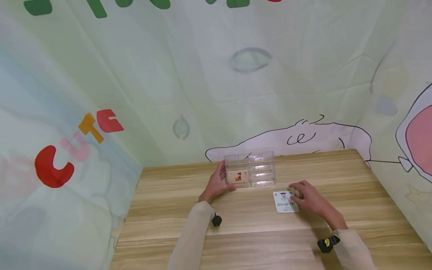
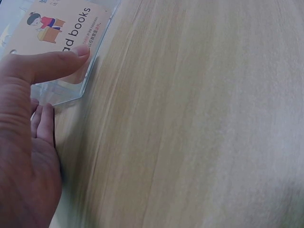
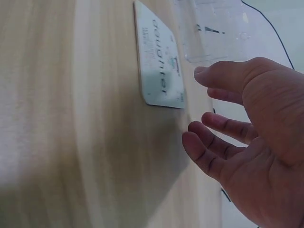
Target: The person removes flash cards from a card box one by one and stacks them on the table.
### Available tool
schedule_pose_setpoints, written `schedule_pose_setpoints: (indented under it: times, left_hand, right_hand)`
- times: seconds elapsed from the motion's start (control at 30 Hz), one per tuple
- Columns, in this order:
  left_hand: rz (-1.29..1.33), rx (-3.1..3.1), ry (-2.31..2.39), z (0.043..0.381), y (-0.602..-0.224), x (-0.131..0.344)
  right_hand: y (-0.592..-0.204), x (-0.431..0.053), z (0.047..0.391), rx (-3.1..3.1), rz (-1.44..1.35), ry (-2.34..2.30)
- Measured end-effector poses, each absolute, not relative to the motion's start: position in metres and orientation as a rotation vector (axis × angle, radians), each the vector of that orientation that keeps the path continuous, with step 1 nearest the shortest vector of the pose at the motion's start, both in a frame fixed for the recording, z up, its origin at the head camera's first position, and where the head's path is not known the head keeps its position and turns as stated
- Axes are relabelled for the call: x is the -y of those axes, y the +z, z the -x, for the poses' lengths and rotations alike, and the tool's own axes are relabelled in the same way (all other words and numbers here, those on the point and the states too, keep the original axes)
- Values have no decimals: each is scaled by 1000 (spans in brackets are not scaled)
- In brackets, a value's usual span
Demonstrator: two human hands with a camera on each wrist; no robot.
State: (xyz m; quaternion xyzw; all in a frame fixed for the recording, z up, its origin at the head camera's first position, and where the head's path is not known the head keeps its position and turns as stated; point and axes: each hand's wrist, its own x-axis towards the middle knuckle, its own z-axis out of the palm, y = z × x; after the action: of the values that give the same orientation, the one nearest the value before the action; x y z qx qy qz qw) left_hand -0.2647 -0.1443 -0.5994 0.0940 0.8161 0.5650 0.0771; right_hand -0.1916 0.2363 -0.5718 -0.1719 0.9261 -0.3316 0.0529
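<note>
A clear plastic organizer [image 1: 262, 175] with two columns of compartments stands at the back of the table. My left hand [image 1: 217, 183] holds its left end, the thumb across the front and the other fingers along the side. A beige "read books" card [image 2: 61, 23] sits inside the left column, partly behind the thumb. To the right, a stack of white cards [image 3: 160, 59], the top one reading "daughter", lies on the table in front of the organizer. My right hand [image 1: 308, 197] hovers at the stack's right edge, fingers loosely bent and parted, with nothing between them.
The wooden table [image 1: 249, 240] runs back to a printed cloth backdrop [image 1: 202, 93] right behind the organizer. Another cloth side [image 1: 84, 195] hangs along the left edge of the table. Dark wrist devices [image 1: 326, 244] are strapped over both sleeves.
</note>
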Motion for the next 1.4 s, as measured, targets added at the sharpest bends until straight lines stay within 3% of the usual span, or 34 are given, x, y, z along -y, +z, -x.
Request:
schedule_pose_setpoints:
  times: [0.8, 1.4]
  left_hand:
    - [-302, -2430, 1719, 264, -598, 145]
    - [-319, -2445, 1705, 264, -601, 146]
  right_hand:
    - [-542, -201, 216, -2811, 694, -1092]
    - [-548, -162, 224, -2757, 821, -1185]
